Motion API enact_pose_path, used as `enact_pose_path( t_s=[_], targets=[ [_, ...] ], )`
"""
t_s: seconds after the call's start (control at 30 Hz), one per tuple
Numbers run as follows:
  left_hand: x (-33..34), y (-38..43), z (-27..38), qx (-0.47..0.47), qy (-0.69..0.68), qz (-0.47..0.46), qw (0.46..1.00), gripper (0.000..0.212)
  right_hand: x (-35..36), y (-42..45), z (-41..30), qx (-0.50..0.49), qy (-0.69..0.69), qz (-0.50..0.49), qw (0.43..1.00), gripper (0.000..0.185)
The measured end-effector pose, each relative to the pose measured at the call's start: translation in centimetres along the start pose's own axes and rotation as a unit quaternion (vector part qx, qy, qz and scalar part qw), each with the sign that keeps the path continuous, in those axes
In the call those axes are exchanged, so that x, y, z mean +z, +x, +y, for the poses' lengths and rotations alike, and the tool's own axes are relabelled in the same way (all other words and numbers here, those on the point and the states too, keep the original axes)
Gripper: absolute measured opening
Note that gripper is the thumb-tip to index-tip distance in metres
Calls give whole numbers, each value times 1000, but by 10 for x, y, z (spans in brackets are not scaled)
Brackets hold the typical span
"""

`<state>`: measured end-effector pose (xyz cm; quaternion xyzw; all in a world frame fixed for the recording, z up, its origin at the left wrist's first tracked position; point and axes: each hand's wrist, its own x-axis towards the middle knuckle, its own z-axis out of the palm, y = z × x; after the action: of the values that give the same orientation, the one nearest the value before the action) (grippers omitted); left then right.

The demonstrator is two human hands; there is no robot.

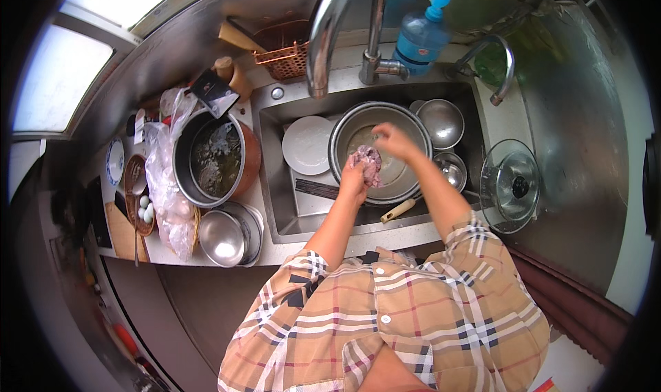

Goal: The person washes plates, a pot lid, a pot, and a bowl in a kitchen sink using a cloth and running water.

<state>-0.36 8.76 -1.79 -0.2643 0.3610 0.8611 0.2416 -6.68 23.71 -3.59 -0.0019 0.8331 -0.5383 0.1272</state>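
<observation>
My left hand (354,180) grips a clump of raw pinkish meat (368,165) above a round metal pot (343,120) in the sink. My right hand (396,142) hovers just right of the meat over the same pot, its fingers bent. Blur hides whether anything small is between those fingertips. Cloudy liquid (397,171) covers the pot's bottom.
White plates (309,145), dark chopsticks (316,188) and metal bowls (440,123) surround the pot in the sink (281,221). A faucet (317,56) arches over it. A big pot (250,157) stands left; a glass lid (508,185) lies right.
</observation>
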Motion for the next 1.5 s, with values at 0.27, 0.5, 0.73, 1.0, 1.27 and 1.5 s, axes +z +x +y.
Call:
enact_pose_path(
  t_s=[0.27, 0.5, 0.73, 1.0, 1.27, 1.5],
  targets=[
    [-35, 1, 40, -34, 49, -36, 998, 34, -80, 66, -60, -54, -68, 350, 933, 29],
    [-37, -2, 73, -6, 118, -59, 991, 40, -82, 72, -34, -44, -32, 406, 912, 27],
    [-42, -13, 70, -17, 128, -49, 990, 33, 32, 18, 43, 106, 120, 34, 987, 25],
    [-65, -30, 79, -13, 196, -3, 981, 34, 94, 16, -56, 26, 184, 88, 979, 32],
    [-66, -33, 81, -25, 227, -30, 973, 31, -3, -5, -240, -320, 344, -39, 882, 41],
    [-46, -18, 77, -38, 181, -83, 979, 21, -48, -16, -241, -307, 376, -203, 850, 36]
  ],
)
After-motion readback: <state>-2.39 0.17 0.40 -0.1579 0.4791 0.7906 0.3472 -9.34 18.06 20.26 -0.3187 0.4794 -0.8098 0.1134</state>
